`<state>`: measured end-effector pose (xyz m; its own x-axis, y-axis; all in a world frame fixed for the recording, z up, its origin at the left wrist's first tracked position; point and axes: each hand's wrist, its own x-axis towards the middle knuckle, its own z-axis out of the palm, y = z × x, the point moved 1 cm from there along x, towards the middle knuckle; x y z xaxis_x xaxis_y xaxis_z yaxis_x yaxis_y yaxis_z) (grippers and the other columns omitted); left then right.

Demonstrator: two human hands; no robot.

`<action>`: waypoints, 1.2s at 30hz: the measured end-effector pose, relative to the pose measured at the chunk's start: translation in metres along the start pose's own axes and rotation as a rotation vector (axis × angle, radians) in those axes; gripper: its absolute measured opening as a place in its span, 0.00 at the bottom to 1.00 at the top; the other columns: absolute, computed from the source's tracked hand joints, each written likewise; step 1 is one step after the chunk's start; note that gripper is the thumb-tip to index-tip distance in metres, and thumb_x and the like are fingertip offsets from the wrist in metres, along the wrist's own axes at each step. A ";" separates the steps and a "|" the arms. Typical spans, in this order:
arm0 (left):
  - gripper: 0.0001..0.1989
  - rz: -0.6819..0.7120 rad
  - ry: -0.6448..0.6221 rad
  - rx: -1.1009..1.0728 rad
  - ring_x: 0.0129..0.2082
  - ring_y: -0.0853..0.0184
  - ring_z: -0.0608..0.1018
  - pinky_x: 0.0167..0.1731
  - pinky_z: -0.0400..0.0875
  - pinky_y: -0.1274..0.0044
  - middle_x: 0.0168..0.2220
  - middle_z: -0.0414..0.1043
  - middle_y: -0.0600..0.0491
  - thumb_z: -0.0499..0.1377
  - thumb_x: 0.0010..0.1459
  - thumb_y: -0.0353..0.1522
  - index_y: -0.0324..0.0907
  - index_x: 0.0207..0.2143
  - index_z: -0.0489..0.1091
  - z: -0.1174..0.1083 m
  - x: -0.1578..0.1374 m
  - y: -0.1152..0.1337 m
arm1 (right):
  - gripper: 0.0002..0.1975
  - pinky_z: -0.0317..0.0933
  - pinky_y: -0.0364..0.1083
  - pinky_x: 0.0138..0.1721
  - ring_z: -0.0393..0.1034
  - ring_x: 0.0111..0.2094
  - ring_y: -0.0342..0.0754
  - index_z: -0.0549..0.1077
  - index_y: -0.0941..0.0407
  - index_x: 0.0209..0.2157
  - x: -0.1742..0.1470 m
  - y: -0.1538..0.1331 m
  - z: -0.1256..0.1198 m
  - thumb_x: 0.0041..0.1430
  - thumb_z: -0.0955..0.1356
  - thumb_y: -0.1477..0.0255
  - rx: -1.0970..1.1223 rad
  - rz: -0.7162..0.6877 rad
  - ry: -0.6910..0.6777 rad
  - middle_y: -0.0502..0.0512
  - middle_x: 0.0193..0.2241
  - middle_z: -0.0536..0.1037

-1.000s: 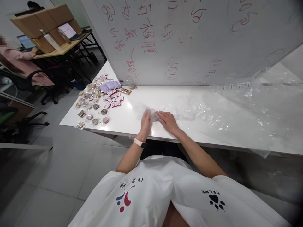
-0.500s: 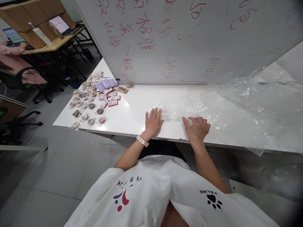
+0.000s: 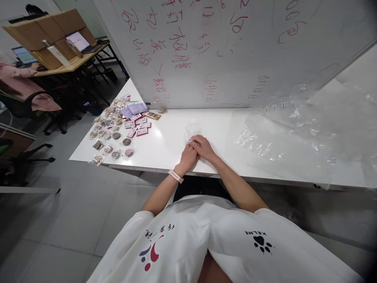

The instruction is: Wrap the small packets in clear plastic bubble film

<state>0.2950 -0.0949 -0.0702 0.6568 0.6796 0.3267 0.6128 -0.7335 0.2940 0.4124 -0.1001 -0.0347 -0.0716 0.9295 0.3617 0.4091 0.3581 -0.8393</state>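
My left hand [image 3: 188, 158] rests at the front of the white table [image 3: 171, 147], a pink band on its wrist. Across its fingertips lies my right hand [image 3: 204, 148], fingers bent and partly overlapping it. Both hands are closed on a crumpled piece of clear plastic film [image 3: 193, 127], which sticks out just beyond the fingers. Whatever is under the fingers is hidden. To the right, a large sheet of clear plastic film [image 3: 282, 137] spreads over the table, wrinkled along its left side, with its front edge hanging over.
Several small wrapped pieces [image 3: 116, 154], red-and-white packets [image 3: 141, 132] and purple packets [image 3: 137, 108] lie on the table's left end. A whiteboard [image 3: 229, 67] with red writing rises behind. Farther left, a person in pink [image 3: 19, 78] sits at a desk with laptops.
My right hand has moved left, from the edge of the film sheet onto my left hand. The film that stretched between my hands is now bunched at the fingers. The view shifted slightly.
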 end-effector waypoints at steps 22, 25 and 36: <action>0.14 -0.504 -0.078 -0.591 0.22 0.70 0.64 0.26 0.54 0.78 0.21 0.64 0.58 0.57 0.63 0.43 0.42 0.30 0.65 -0.038 0.036 -0.011 | 0.23 0.63 0.49 0.40 0.70 0.41 0.52 0.77 0.55 0.37 -0.021 0.017 -0.047 0.66 0.60 0.52 -0.440 0.337 0.100 0.59 0.40 0.75; 0.17 -0.513 -0.150 -0.588 0.23 0.69 0.65 0.26 0.53 0.77 0.22 0.66 0.55 0.59 0.61 0.44 0.42 0.26 0.62 -0.039 0.051 -0.014 | 0.26 0.62 0.52 0.43 0.70 0.42 0.55 0.77 0.56 0.35 -0.003 0.034 -0.066 0.65 0.60 0.49 -0.577 0.509 0.174 0.62 0.40 0.75; 0.18 -0.435 -0.273 -0.691 0.22 0.71 0.61 0.23 0.51 0.77 0.22 0.61 0.57 0.62 0.58 0.41 0.43 0.23 0.59 -0.054 0.044 -0.014 | 0.05 0.63 0.45 0.39 0.71 0.36 0.47 0.70 0.57 0.29 0.090 0.030 -0.054 0.56 0.68 0.70 -0.228 0.491 0.032 0.56 0.35 0.79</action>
<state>0.2920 -0.0553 -0.0111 0.5623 0.8144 -0.1430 0.4876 -0.1869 0.8528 0.4675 -0.0107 -0.0052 0.2039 0.9783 -0.0354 0.5751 -0.1490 -0.8044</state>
